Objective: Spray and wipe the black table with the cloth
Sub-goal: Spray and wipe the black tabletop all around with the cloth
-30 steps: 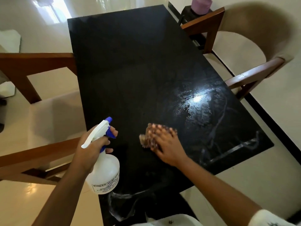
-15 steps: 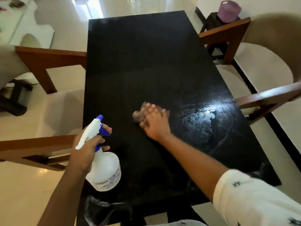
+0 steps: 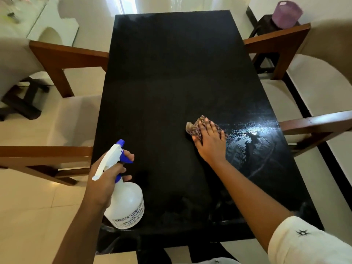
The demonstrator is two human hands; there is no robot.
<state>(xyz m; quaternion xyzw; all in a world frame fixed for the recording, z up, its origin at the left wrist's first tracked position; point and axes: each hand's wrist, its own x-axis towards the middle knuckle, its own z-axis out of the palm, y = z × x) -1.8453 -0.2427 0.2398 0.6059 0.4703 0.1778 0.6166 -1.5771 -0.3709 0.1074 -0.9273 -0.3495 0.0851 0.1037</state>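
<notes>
The right hand (image 3: 209,142) lay flat on the cloth (image 3: 195,127), fingers straight and pressing it to the black table (image 3: 162,82), in the near half toward the right edge. The left hand (image 3: 106,180) gripped the spray bottle (image 3: 126,203) by its neck at the near left corner. A wet sheen (image 3: 251,139) showed just right of the cloth. Wiping well probably called for even pressure and overlapping strokes through that wet patch, out to the edge, so no streaks were left.

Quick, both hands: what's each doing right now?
Left hand: grips the spray bottle.
Right hand: open, fingers straight, pressing the cloth onto the table.
</notes>
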